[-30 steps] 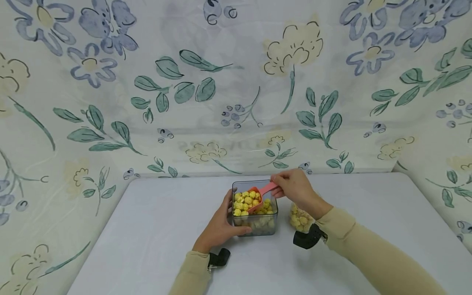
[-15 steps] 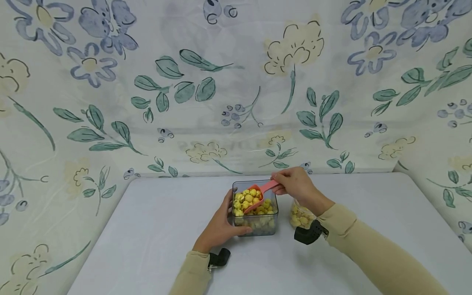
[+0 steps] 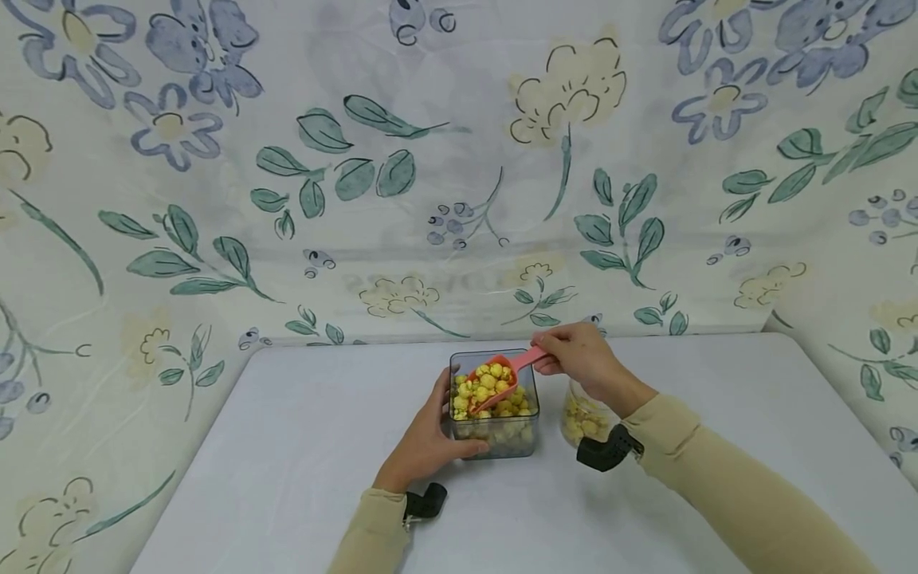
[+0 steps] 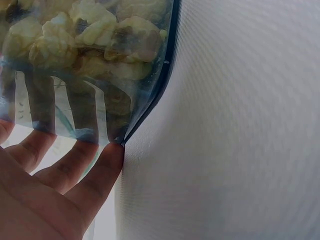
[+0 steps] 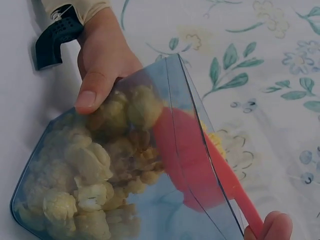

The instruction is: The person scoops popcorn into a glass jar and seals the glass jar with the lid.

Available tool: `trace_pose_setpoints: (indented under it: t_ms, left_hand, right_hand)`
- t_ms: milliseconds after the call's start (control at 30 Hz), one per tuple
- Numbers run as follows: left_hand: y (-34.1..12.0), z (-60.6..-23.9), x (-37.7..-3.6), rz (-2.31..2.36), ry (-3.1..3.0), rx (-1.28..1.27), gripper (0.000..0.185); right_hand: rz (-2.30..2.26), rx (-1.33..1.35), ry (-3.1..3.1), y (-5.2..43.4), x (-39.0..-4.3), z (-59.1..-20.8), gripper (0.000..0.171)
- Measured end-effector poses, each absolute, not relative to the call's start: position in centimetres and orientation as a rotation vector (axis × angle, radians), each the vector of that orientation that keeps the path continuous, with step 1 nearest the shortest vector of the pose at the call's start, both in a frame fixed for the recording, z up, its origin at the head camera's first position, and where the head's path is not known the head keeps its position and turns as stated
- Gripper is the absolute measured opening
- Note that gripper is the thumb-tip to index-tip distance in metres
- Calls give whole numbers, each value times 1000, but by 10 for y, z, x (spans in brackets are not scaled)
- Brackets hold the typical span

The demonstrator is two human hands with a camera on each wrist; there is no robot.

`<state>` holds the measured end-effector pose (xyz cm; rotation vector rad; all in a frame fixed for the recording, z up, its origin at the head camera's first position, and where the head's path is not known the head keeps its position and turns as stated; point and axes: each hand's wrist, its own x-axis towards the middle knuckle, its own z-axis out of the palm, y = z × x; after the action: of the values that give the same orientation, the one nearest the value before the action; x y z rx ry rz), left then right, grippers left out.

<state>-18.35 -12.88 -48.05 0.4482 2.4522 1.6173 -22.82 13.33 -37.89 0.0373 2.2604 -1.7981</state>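
In the head view, a see-through grey square container [image 3: 495,448] of yellow popcorn [image 3: 488,383] stands on the table. My left hand [image 3: 425,446] grips its left side, thumb along the front wall; the left wrist view shows the fingers [image 4: 97,175] against the clear wall. Above it, my right hand [image 3: 584,365] pinches the handle of a pink scoop [image 3: 527,357]. Heaped with popcorn, the scoop's bowl tilts down inside the container. Through the wall in the right wrist view, the scoop's bowl [image 5: 192,160] lies above loose popcorn [image 5: 90,165].
A clear round jar [image 3: 578,421] with popcorn in it stands right of the container, partly hidden by my right wrist. The white table [image 3: 308,478] meets a flower-printed cloth backdrop [image 3: 466,183] at its far edge.
The scoop has risen slightly with more popcorn showing in its bowl, and my right hand has shifted a little up and right. My left hand keeps its hold on the container.
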Motion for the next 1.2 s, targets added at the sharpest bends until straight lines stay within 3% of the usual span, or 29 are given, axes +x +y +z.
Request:
trace_pose_setpoints:
  t_ms: [333, 1200]
  left_hand:
    - [-129, -481, -184, 1604, 2466, 461, 125]
    - [-127, -478, -183, 1595, 2460, 403, 127]
  right_hand:
    - [-1794, 4, 2301, 119, -218, -377, 31]
    - [-1938, 225, 2103, 122, -223, -375, 35]
